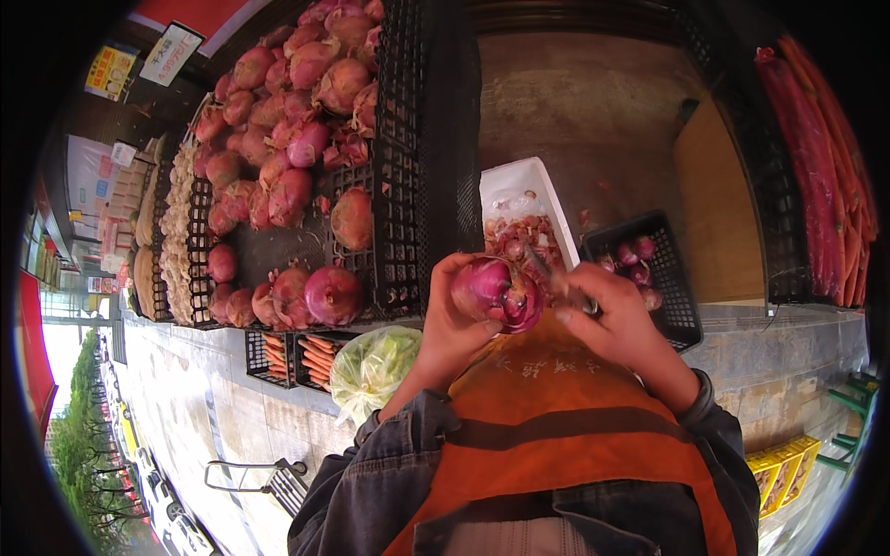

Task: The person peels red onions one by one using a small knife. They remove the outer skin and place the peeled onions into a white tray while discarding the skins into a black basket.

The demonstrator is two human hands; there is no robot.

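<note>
A large red onion (480, 290) rests in my left hand (443, 306), with my thumb along its near side and fingers around the back. Its outer layer is split and peeled open on the right. My right hand (615, 313) is just right of the onion, fingers closed on a small knife (537, 263). The blurred grey blade points at the onion's open side, and I cannot tell if it touches. Beneath both hands is a white foam box (560, 217) holding loose onion skins (532, 233).
A black plastic crate (685, 326) with several red onions stands right of the box. At left, a display crate (400, 229) is heaped with onions (278, 139), beside garlic (177, 236). Carrots (320, 358), bagged greens (375, 368) and a hand cart (278, 479) are lower left.
</note>
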